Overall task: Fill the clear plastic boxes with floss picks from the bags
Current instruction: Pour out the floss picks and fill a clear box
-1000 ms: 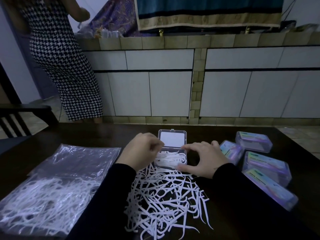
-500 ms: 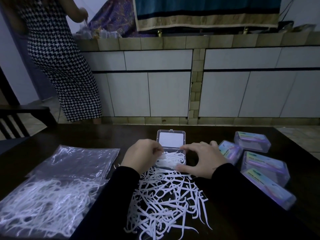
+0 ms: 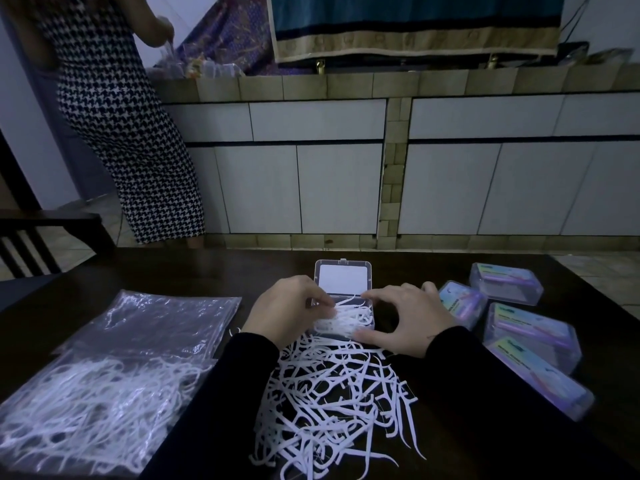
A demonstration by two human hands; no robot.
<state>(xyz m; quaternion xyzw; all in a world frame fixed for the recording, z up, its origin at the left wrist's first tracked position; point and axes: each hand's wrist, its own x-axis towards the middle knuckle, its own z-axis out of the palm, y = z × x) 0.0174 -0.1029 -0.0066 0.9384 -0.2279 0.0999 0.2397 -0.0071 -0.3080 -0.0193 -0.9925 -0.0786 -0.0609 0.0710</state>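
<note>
A small clear plastic box (image 3: 343, 278) lies open on the dark table, its lid tipped back and its tray holding white floss picks (image 3: 349, 317). My left hand (image 3: 287, 313) sits at the box's left side, fingers curled onto the picks in the tray. My right hand (image 3: 405, 317) cups the box's right side, thumb at the near corner and fingers at the far edge. A loose pile of floss picks (image 3: 332, 396) is spread just in front of the box. A clear bag of picks (image 3: 86, 393) lies at the left.
Several closed boxes with coloured labels (image 3: 530, 327) lie at the right. An empty clear bag (image 3: 156, 320) overlaps the full one. A dark chair (image 3: 34, 237) stands at the left. A person in a houndstooth dress (image 3: 121, 126) stands at the tiled counter (image 3: 381, 84) beyond the table.
My left hand's fingers have shifted slightly over the picks in the tray. The right hand stays on the box. The person at the counter has moved an arm a little.
</note>
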